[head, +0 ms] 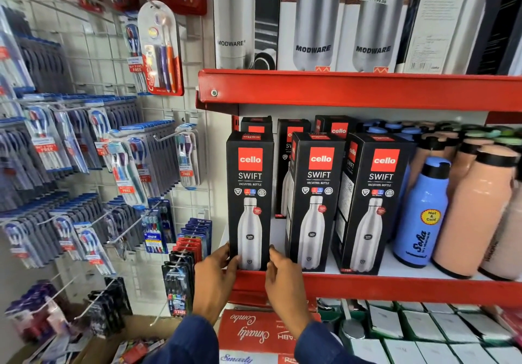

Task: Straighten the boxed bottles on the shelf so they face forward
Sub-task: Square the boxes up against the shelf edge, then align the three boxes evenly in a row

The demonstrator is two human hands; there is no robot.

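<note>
Three black Cello Swift bottle boxes stand in the front row of the red shelf (pixel 367 286). The left box (pixel 250 194) faces forward at the shelf's front edge. My left hand (pixel 214 276) grips its lower left side and my right hand (pixel 282 276) grips its lower right side. The middle box (pixel 315 199) and the right box (pixel 372 202) stand turned slightly, showing part of their left sides. More black boxes (pixel 291 149) stand in the row behind, partly hidden.
Blue (pixel 423 216) and peach bottles (pixel 477 211) crowd the shelf's right side. Modware boxes (pixel 313 19) fill the upper shelf. A wire grid at left holds hanging toothbrush packs (pixel 161 50) on hooks. White and red boxes sit on the shelf below.
</note>
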